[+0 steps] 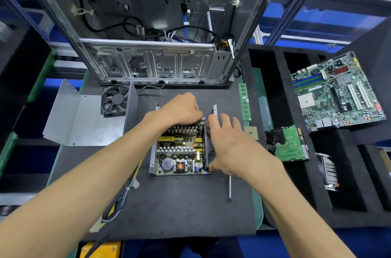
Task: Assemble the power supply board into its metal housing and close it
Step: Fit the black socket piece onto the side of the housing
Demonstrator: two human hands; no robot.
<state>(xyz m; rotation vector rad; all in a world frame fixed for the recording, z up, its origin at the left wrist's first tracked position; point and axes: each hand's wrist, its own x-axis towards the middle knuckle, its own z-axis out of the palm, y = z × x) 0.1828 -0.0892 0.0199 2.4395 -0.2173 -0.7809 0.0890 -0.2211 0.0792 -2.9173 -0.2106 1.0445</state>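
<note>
While the left hand (182, 109) curls over the power supply board (179, 152), our right hand (230, 145) pinches the metal housing (152, 152) wall; we seat corners evenly.

Under the hands sits the power supply board (179, 152): tan base, yellow capacitors, copper-orange coils, silver finned heatsinks. Bare grey metal housing (152, 152) walls it in. Beneath the grip, a charcoal mat (179, 211). Left of the grip, a black fan (115, 100) and plain grey cover (84, 118). Right of it, a green memory stick (245, 101) and green motherboard (336, 90) with blue and white slots.
</note>
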